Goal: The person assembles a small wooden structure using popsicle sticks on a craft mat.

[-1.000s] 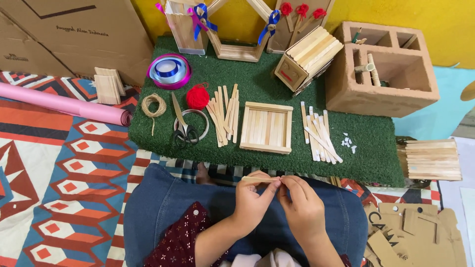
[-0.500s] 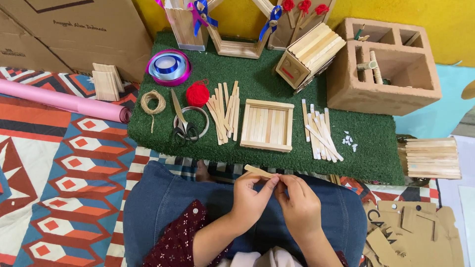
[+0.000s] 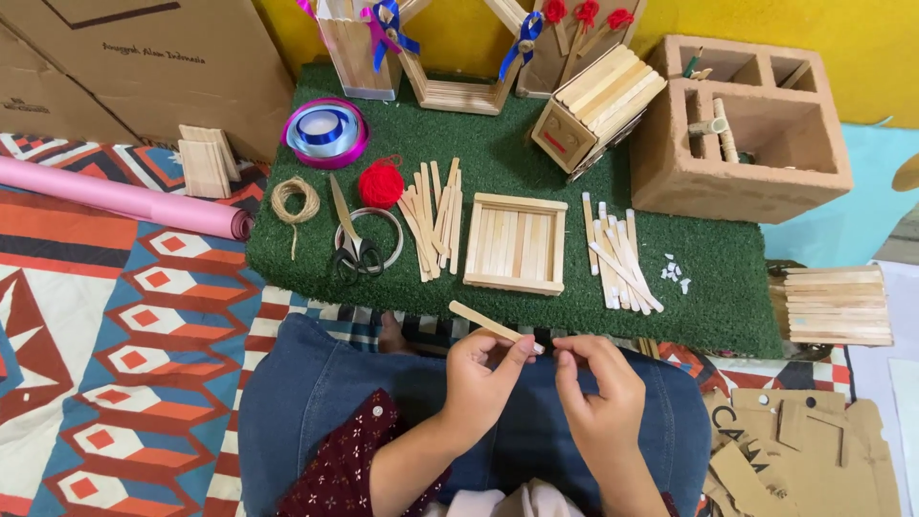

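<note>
The left hand [image 3: 483, 369] pinches a flat wooden craft stick [image 3: 486, 322] near its right end, its fingers [image 3: 517, 352] clamped on the wood, so that the stick slants up and away to the left above the lap in blue denim [image 3: 316, 393]. The right hand [image 3: 595, 383] sits just beside it, thumb and forefinger drawn together right at the stick's near tip. Whether they grip something small and pale there or only touch the wood is too fine to tell.

By the look of it the step in hand is preparing this single stick at its end, peeling or pressing something on the tip. The next move would call for a steady left-hand hold while the right works the tip with precision.

Beyond the knees lies the green turf mat [image 3: 728, 287]. On it, left to right, are a coil of twine [image 3: 295, 200], scissors [image 3: 354, 244], a red yarn ball [image 3: 381, 182], a loose fan of sticks [image 3: 433, 215], a square stick tray [image 3: 515, 243] and a second spread of sticks [image 3: 615, 254] with small white scraps [image 3: 673, 272] beside them.

Against the picture half a second ago, the stick has tipped a little higher at its far end and the hands have drawn slightly closer together. The things on the mat lie as they did.
</note>
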